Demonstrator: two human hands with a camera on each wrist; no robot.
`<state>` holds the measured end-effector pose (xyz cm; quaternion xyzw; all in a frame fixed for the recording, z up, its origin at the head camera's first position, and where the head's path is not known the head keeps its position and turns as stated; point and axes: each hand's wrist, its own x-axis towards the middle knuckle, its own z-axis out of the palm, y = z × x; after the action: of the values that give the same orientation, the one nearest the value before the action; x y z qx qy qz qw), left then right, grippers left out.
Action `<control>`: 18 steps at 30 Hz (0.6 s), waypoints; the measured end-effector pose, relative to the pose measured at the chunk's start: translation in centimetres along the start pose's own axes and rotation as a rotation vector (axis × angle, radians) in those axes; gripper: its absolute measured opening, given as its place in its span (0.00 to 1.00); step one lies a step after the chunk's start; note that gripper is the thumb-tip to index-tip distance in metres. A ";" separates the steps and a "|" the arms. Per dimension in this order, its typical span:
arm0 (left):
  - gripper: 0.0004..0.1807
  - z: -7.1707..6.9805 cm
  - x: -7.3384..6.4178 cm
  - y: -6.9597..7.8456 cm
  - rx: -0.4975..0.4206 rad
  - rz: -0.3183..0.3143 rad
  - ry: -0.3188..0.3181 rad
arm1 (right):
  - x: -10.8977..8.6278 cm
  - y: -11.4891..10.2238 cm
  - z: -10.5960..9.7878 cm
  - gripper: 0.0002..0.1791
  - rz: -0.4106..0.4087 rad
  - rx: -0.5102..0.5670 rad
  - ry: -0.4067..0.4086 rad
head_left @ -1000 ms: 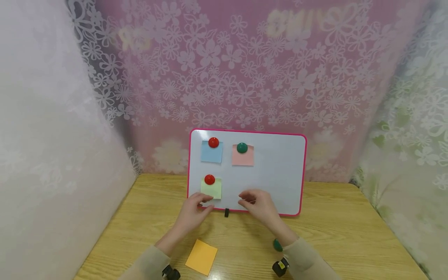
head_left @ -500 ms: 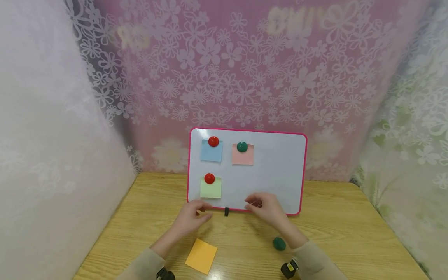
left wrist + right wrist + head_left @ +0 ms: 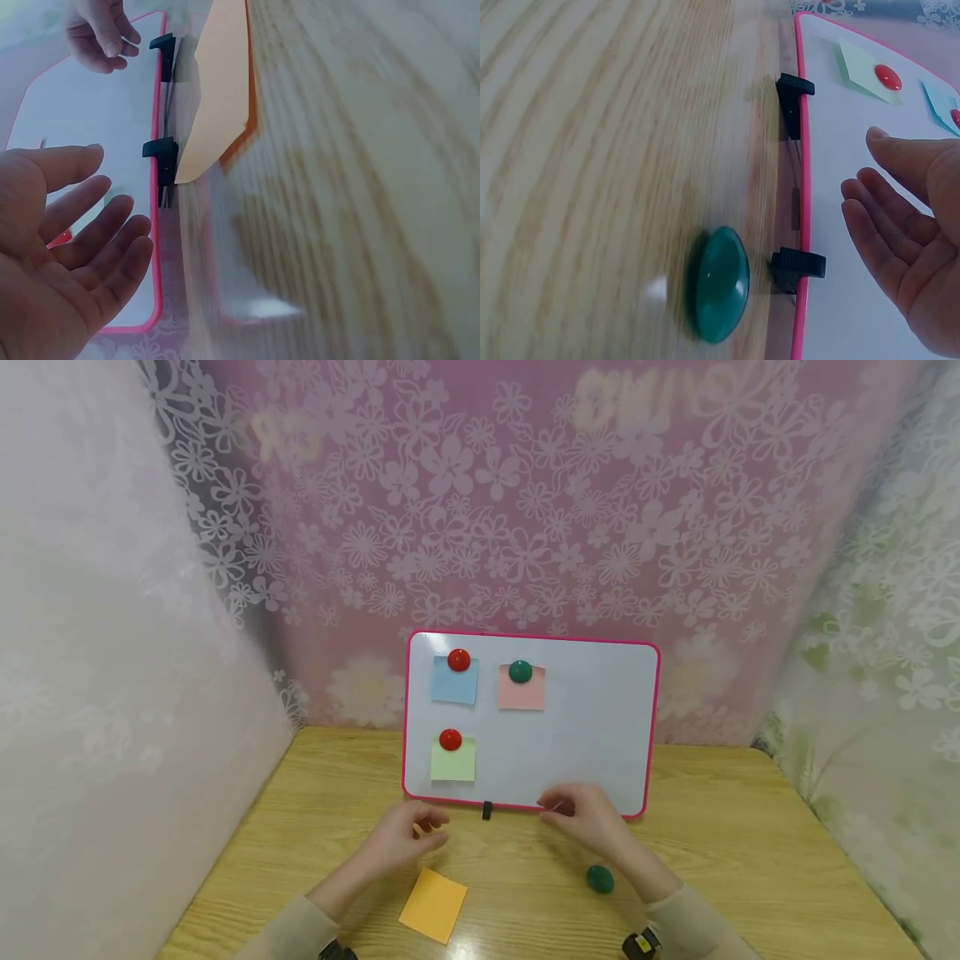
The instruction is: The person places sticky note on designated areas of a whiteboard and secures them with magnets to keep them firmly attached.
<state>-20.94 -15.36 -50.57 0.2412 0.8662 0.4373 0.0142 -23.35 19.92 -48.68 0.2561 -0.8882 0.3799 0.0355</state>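
Observation:
A pink-framed whiteboard [image 3: 592,727] stands at the back of the table. On it, red magnets hold a blue sticky note [image 3: 453,683] and a green one [image 3: 452,763]; a green magnet [image 3: 520,672] holds a pink note [image 3: 522,695]. My left hand [image 3: 408,835], fingers relaxed and holding nothing, hovers beyond the orange sticky note pad [image 3: 433,906] lying on the table. The right hand [image 3: 588,817] is likewise bare, in front of the board's lower right edge. Between that hand and me lies a loose green magnet [image 3: 722,285].
Black stand clips [image 3: 799,262] grip the board's lower edge. The wooden table [image 3: 315,827] runs up to a flowered pink curtain [image 3: 480,527] at the back. Pale curtains hang on the left [image 3: 135,652] and right [image 3: 885,677].
Both hands have drawn back from the board toward me and apart. The green note and the loose green magnet, partly covered before, now show fully.

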 end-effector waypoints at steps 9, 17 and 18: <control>0.10 -0.3 -0.7 0.1 0.017 -0.015 -0.071 | -1.0 0.9 -1.0 0.07 -0.034 -0.034 -0.029; 0.12 -0.7 -1.1 0.4 0.030 -0.034 -0.131 | -2.5 1.0 -2.6 0.09 -0.028 -0.032 -0.140; 0.13 -0.7 -1.2 0.4 0.033 -0.040 -0.135 | -2.7 1.0 -2.8 0.09 -0.030 -0.030 -0.153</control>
<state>-19.86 -16.18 -50.03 0.2531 0.8750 0.4054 0.0773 -21.89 23.61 -48.01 0.2972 -0.8899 0.3453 -0.0229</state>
